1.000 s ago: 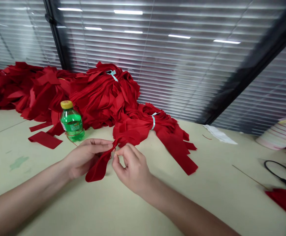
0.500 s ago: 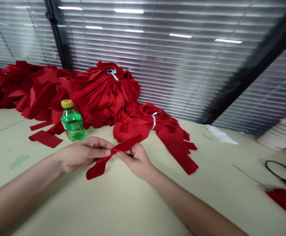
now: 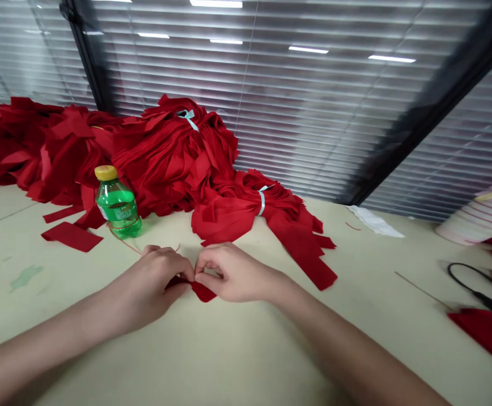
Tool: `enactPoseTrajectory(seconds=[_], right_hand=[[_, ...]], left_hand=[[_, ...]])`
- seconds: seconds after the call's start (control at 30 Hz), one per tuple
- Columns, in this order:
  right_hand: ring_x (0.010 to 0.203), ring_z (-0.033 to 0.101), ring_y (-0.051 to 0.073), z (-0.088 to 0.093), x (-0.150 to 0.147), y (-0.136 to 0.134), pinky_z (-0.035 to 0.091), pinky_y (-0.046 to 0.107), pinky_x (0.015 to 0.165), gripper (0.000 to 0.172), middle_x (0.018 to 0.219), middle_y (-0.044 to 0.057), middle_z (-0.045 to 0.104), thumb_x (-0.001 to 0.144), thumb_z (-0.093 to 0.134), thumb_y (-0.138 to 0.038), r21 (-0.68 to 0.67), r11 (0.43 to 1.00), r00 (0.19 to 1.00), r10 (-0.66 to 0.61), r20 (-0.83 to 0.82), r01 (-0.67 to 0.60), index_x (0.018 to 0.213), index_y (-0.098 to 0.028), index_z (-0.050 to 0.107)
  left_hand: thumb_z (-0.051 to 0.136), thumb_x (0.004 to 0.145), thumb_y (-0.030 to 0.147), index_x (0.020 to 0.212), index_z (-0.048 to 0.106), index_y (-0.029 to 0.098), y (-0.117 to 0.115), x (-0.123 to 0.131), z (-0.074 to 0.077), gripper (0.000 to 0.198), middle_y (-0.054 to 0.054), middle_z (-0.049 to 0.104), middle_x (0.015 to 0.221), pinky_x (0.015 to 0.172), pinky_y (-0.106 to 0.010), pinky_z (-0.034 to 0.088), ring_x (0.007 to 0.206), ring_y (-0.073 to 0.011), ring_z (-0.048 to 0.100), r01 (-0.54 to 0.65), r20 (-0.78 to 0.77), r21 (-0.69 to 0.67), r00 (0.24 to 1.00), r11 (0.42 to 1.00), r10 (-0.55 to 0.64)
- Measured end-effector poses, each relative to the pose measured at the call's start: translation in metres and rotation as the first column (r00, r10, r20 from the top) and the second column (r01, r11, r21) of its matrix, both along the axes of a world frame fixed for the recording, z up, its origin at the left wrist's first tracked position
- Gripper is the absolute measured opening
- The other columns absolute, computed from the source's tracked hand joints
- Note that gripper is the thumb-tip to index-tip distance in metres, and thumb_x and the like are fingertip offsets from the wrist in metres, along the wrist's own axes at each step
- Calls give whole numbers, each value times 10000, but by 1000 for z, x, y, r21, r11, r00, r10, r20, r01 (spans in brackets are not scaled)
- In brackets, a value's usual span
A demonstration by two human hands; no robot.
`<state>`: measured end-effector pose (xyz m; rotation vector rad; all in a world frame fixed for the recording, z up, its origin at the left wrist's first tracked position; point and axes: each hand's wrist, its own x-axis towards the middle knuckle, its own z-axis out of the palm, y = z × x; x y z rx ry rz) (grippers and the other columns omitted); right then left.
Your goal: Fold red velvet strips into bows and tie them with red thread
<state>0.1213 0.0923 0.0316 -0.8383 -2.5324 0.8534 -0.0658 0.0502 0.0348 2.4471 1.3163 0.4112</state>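
A small red fabric strip (image 3: pixel 204 291) is pinched in my left hand (image 3: pixel 155 285), which covers most of it; one end sticks out to the right. My right hand (image 3: pixel 233 273) is closed, thumb and index fingertips together at the strip's upper edge, close to my left fingertips. What those right fingertips pinch is too small to make out. Beyond both hands lies a red fabric bundle (image 3: pixel 229 217) tied with a pale blue ribbon (image 3: pixel 262 202). Thin red thread runs from around the green bottle (image 3: pixel 119 208) toward my left hand.
More red fabric (image 3: pixel 165 155) is heaped along the window blinds (image 3: pixel 313 113). A loose red piece (image 3: pixel 74 237) lies left of the bottle. At the right are white paper (image 3: pixel 375 220), a striped cone (image 3: pixel 478 217), a black cable (image 3: pixel 474 290) and red cloth (image 3: pixel 488 332).
My hands have turned over the strip, and most of it is now hidden under my left hand. My right fingers have moved to its upper edge. The view has shifted slightly.
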Motion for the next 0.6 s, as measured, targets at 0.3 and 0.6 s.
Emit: enactPoseTrajectory(seconds=[0.3,0.6], right_hand=[[506,526,153,-16,-20,-27,267,259,416,110,738,68,564,713,520,-66,755,648,937,-318,145,103,803,-119,555],[584,516,154,-36,-25,-24,346,260,485,196,714,43,547,854,357,-129,544,698,880,-305,-364,466,770,-153,533]], left_hand=[[480,805,234,784,609,187,6,7,4,139,-11,660,730,575,-246,399,618,-154,568,-234,152,-43,959,971,238],[590,769,357,803,638,165,12,8,3,200,-20,649,732,576,-243,438,627,-140,565,-278,509,-314,758,908,408]])
